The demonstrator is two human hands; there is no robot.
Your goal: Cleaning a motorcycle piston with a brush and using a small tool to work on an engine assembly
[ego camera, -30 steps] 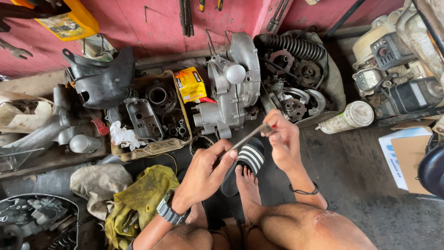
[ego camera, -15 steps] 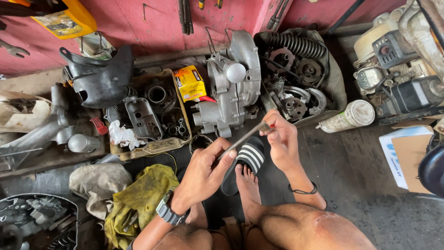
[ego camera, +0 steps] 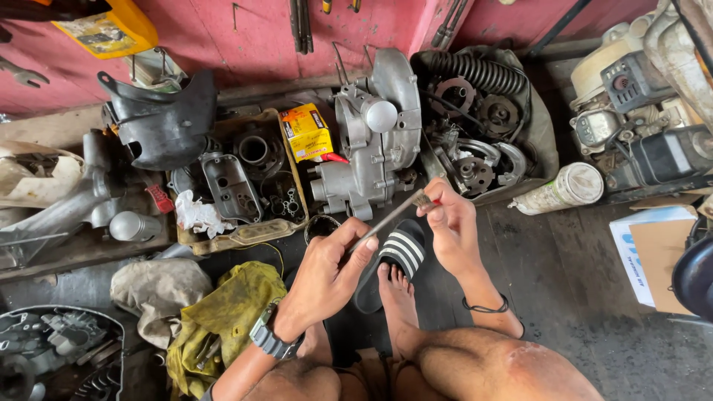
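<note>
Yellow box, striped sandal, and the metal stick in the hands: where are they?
yellow box [ego camera: 307, 132], head view, on its top face.
striped sandal [ego camera: 402, 251], head view, on the striped strap.
metal stick [ego camera: 390, 217], head view, mid-shaft between left hand [ego camera: 327, 271] and right hand [ego camera: 451, 230].

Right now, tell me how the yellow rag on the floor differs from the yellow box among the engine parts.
The yellow rag is soft, crumpled and grimy, a dull olive-yellow; the yellow box is stiff, square-edged and bright, with red print. The rag lies spread on the floor beside the left hand's wrist; the box sits further off, against the grey engine casing. The rag is the larger. Neither hand touches either.
</note>
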